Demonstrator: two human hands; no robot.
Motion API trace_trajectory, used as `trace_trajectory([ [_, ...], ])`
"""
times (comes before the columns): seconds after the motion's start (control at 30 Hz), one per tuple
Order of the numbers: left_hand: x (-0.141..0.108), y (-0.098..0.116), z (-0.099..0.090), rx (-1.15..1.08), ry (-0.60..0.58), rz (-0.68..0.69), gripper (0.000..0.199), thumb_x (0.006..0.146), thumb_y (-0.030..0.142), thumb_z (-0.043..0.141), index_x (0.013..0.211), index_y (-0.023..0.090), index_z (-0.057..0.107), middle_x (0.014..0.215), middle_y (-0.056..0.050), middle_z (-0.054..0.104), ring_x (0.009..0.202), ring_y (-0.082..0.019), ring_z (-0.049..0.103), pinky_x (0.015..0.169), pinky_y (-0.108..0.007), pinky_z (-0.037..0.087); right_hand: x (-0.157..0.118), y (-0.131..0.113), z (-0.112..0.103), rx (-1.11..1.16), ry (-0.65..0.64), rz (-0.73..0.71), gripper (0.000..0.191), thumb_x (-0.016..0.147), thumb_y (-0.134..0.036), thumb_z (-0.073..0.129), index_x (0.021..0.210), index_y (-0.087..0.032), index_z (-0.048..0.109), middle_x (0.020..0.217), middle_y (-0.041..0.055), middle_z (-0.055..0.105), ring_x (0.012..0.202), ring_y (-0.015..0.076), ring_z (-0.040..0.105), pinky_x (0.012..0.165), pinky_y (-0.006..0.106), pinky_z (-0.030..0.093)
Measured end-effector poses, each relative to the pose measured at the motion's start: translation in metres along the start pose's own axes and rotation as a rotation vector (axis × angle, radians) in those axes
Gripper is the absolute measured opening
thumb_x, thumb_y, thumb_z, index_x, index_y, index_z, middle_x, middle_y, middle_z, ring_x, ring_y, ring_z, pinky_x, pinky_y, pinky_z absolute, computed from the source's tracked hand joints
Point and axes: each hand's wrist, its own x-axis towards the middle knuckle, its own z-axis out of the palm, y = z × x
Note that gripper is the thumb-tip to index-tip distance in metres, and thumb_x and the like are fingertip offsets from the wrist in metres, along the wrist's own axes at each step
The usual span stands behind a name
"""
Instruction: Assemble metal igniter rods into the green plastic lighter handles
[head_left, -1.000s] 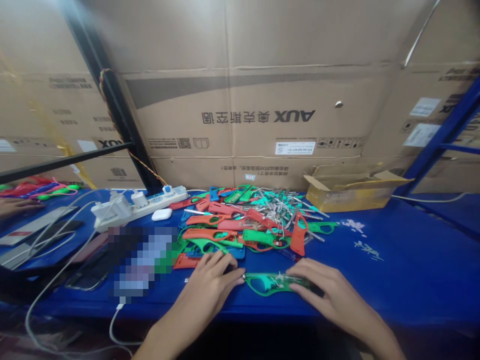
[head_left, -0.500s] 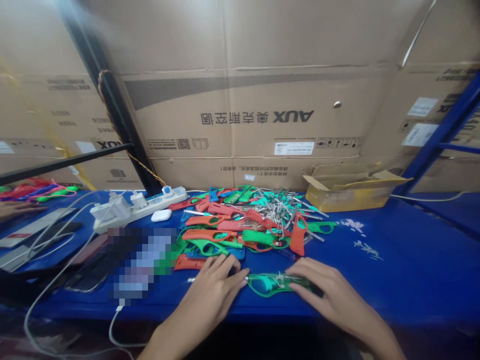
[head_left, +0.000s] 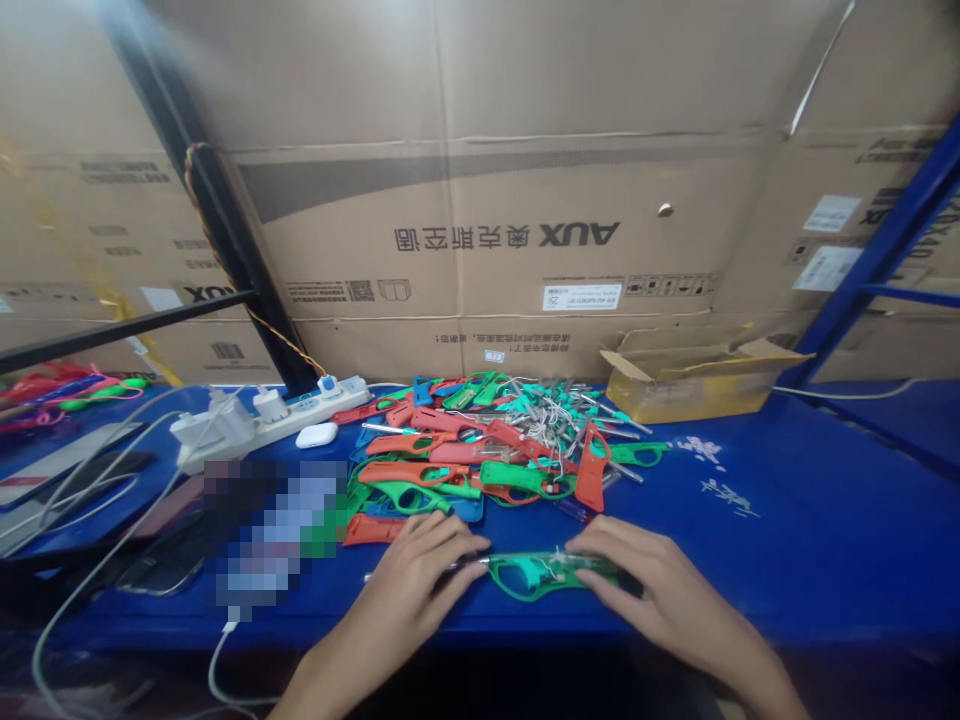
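A green lighter body [head_left: 534, 578] with a turquoise part inside lies level near the table's front edge. My left hand [head_left: 427, 565] pinches its metal rod, whose tip sticks out left of the fingers. Thumb and fingers of my right hand [head_left: 637, 565] close on the body's right end and cover it. Just behind my hands is a pile of orange, green and red lighter shells, among them an upright-leaning orange shell [head_left: 592, 468]. Metal rods with turquoise parts and white wires [head_left: 555, 415] are heaped at the back of the pile.
An open cardboard box [head_left: 690, 385] stands at the back right. Small pale pieces [head_left: 701, 450] lie on the blue table [head_left: 810, 540]. At left are a white power strip [head_left: 277, 425], a white earbud case [head_left: 316, 435], phones and cables. Cardboard and metal posts stand behind.
The whole view has shifted slightly. My left hand is now a little flatter around the metal rod, and more of the rod shows between its fingers. My right hand keeps its hold.
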Motion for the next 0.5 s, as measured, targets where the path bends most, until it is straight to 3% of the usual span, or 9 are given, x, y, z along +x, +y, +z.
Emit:
trace_trajectory([
  [0.13,0.002,-0.002,0.001,-0.059,0.000,-0.020,0.013,0.104,0.029,0.060,0.104,0.024,0.072,0.101,-0.002,0.069,0.096,-0.021,0.062,0.086,-0.035,0.047,-0.001,0.001,0.000,-0.001,0.001,-0.011,0.018,0.106,-0.034,0.053,0.117,-0.027,0.064,0.108,0.0043,0.068,0.098,0.0197,0.065,0.085,0.032,0.051],
  [0.5,0.000,0.011,-0.004,0.092,-0.001,-0.025,0.023,0.105,0.022,0.054,0.104,0.026,0.077,0.093,-0.003,0.067,0.086,-0.021,0.061,0.077,-0.032,0.048,-0.001,0.001,0.001,-0.014,-0.009,-0.013,0.017,0.105,-0.035,0.054,0.116,-0.027,0.064,0.109,0.0038,0.068,0.099,0.0191,0.065,0.086,0.031,0.050],
])
